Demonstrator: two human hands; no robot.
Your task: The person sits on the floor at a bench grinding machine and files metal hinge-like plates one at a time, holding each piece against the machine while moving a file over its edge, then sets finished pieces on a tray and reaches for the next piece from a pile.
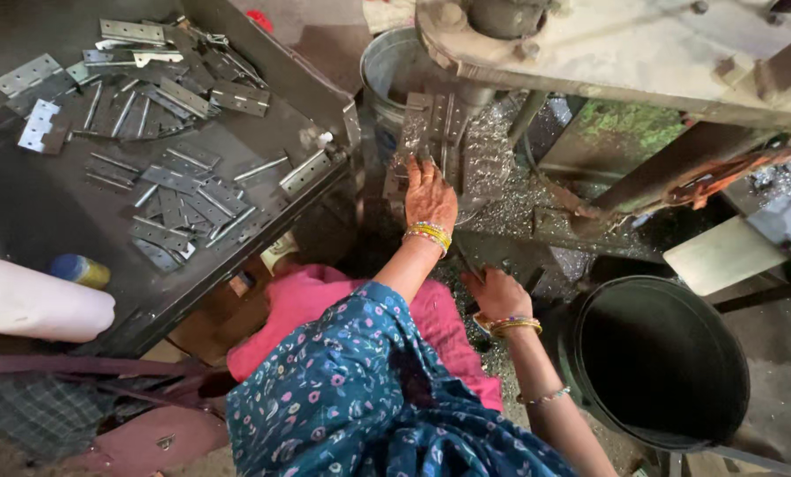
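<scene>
Left hand [430,196]: you press a hinge plate [433,132] flat beneath the press, steadying it.
Right hand [494,292]: grip cannot be told.
Desk [33,208]: loose hinges [179,190] within reach.

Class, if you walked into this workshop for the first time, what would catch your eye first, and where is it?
Probably the scatter of metal hinges across the dark tray at upper left. At centre, the left hand presses hinge plates under the machine, while the right hand rests lower, beside a black bucket.

Hinges [170,190] on tray [24,212] (left), bucket [656,358] right of hands.
</scene>
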